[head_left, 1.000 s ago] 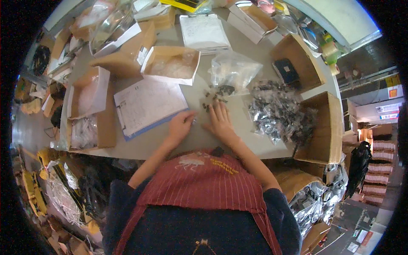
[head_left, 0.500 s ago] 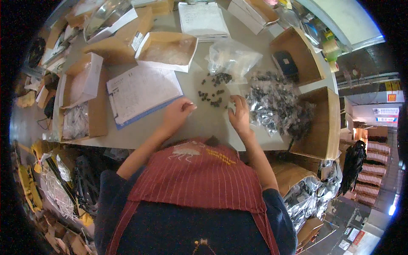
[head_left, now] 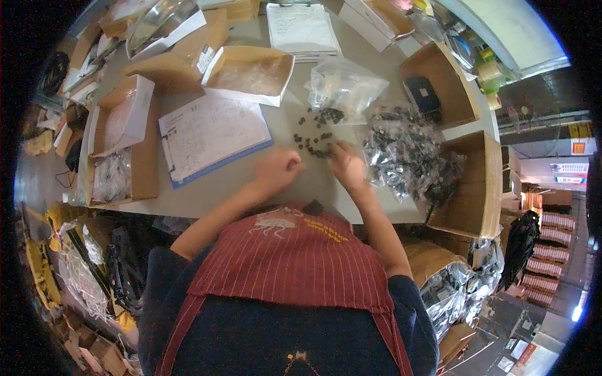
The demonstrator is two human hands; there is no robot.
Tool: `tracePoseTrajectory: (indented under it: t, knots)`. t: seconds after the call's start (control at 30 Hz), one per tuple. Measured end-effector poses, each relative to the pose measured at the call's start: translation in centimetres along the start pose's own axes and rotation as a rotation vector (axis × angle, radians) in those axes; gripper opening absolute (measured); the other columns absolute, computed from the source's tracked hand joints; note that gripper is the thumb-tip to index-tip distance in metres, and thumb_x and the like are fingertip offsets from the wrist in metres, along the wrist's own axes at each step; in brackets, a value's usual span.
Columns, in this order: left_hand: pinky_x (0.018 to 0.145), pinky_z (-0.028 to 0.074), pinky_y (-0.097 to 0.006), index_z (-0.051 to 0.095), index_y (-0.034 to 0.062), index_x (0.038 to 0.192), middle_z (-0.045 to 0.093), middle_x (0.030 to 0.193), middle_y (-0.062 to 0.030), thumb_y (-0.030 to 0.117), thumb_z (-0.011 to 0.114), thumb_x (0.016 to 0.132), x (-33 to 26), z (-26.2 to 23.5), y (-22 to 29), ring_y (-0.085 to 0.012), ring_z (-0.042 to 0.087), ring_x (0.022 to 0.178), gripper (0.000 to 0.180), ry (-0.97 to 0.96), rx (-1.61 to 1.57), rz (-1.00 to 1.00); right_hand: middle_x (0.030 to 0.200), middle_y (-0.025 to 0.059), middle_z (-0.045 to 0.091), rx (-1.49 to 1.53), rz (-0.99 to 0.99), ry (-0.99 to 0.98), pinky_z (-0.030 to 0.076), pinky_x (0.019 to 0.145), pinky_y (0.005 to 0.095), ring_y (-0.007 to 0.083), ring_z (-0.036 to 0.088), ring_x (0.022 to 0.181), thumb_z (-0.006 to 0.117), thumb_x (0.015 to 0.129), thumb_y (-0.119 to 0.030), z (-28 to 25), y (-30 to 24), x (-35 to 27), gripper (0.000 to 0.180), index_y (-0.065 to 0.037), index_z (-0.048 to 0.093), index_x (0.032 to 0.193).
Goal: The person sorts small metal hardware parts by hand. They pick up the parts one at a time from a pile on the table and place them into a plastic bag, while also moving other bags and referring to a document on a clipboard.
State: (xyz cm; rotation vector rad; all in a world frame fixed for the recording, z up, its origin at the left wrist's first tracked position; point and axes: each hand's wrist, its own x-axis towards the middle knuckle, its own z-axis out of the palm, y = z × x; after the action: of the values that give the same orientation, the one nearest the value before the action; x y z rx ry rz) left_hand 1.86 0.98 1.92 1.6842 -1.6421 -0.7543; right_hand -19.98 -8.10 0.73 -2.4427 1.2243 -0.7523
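Black parts lie loose on the bench, just beside the right hand. Blur hides whether it pinches one. The left hand is curled, any contents unclear. Light fingertip picking, one by one, should work best. The sheet has illegible writing; the apron, yellow lettering.
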Motion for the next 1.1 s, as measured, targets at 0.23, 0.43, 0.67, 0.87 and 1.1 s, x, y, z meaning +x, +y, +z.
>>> tracePoseTrajectory:
  t: [0.23,0.43,0.67,0.87,1.1]
  knots:
    - [0.066,0.049,-0.038,0.061,0.0063,0.084,0.059,0.085,-0.0109,0.032,0.077,0.086,-0.3,1.4,-1.9,-0.0271,0.060,0.076,0.030,0.020,-0.134,0.147,0.100,0.0157,0.063,0.057,0.059,-0.063,0.052,0.080,0.0456,0.0383,0.061,0.093,0.068,0.080,-0.008,-2.8,1.0,-1.6,0.026,-0.008,0.067,0.105]
    - [0.069,0.047,-0.043,0.059,0.0091,0.084,0.060,0.088,-0.0118,0.036,0.074,0.084,0.3,0.9,0.0,-0.0307,0.059,0.078,0.031,0.018,-0.064,0.047,0.100,0.0169,0.063,0.012,0.108,-0.097,0.051,0.080,0.0481,0.0399,0.061,0.092,0.065,0.080,-0.004,-2.6,-0.6,-2.0,0.027,-0.007,0.066,0.107]
    - [0.075,0.050,-0.040,0.069,0.0130,0.104,0.062,0.093,-0.0109,0.035,0.072,0.086,0.1,0.8,0.6,-0.0277,0.062,0.089,0.028,-0.090,-0.118,0.003,0.097,0.0158,0.065,0.038,0.070,-0.042,0.053,0.074,0.0436,0.0349,0.066,0.085,0.064,0.082,0.000,-2.5,-0.2,-2.1,0.021,-0.006,0.069,0.101]
    - [0.078,0.051,-0.039,0.070,0.0116,0.105,0.062,0.098,-0.0120,0.028,0.074,0.085,0.1,1.8,0.2,-0.0284,0.063,0.092,0.027,-0.020,-0.140,0.086,0.098,0.0084,0.070,0.560,0.079,-0.050,0.053,0.070,0.0277,0.0165,0.067,0.081,0.069,0.085,0.000,-5.2,-6.1,-0.3,0.018,-0.004,0.071,0.103]
    - [0.075,0.052,-0.037,0.068,0.0131,0.111,0.061,0.100,-0.0103,0.026,0.078,0.083,0.4,2.3,-0.8,-0.0261,0.063,0.088,0.032,-0.044,-0.206,0.121,0.102,0.0076,0.069,0.572,0.175,-0.063,0.053,0.071,0.0286,0.0152,0.066,0.078,0.067,0.084,0.003,-5.2,-4.5,-0.2,0.025,-0.003,0.070,0.109]
